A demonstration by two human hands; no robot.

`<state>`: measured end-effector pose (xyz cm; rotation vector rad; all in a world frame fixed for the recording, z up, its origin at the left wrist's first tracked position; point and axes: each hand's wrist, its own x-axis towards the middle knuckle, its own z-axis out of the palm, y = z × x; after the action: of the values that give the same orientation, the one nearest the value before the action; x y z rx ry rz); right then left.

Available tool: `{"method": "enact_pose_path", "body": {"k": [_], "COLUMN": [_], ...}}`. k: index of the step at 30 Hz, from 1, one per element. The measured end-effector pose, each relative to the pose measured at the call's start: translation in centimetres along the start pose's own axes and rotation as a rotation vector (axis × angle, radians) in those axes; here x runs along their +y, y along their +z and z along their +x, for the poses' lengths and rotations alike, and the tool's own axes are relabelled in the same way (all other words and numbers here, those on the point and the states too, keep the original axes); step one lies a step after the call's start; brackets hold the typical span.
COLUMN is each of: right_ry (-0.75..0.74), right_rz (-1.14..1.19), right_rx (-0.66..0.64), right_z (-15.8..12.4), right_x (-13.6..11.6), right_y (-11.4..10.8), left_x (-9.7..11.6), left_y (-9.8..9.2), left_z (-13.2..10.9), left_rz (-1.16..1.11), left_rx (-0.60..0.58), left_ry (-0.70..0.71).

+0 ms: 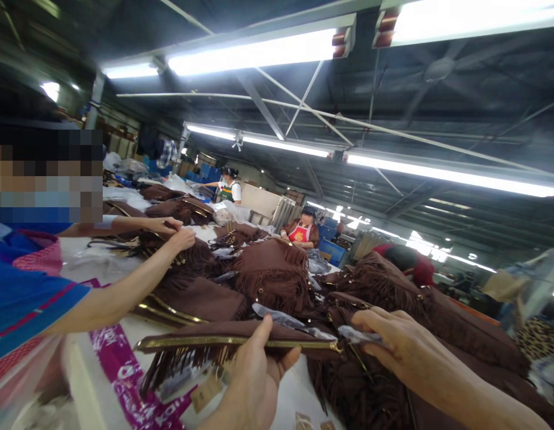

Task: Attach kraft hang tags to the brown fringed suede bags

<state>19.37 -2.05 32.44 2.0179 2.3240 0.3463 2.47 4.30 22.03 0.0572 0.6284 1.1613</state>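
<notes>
My left hand is closed on the edge of a brown fringed bag, thumb on top and fingers beneath. A gold zipper runs along the bag's edge and looks shut, its slider near the right end. Just beyond that end, my right hand pinches a small piece of clear plastic film; whether the film wraps the zipper pull cannot be made out. Brown fringe hangs below the zipper. A cardboard tag shows under the bag.
Heaps of brown fringed bags cover the table ahead and to the right. Close at left, a co-worker in a blue sleeve handles another bag. Purple printed plastic lies at front left. More people work farther back.
</notes>
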Motion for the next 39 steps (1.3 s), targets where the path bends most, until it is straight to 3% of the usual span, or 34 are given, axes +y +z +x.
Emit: {"method": "enact_pose_path", "body": {"k": [8,25,39], "right_ry": [-0.028,-0.019,-0.006], "right_rz": [-0.060,-0.078,-0.026], "right_rx": [0.027,0.023,0.002], "right_z": [-0.5,-0.7,-0.4], "right_x": [0.1,-0.3,-0.5], "right_y": [-0.9,0.3,0.9], "left_x": [-0.4,-0.8,-0.4], "left_y": [0.4,-0.5,-1.0], "left_z": [-0.9,-0.3,-0.3], "left_rz": [-0.003,0.013,-0.022], "left_rx": [-0.027,0.016,-0.010], "left_ry": [-0.006,-0.047,0.040]}}
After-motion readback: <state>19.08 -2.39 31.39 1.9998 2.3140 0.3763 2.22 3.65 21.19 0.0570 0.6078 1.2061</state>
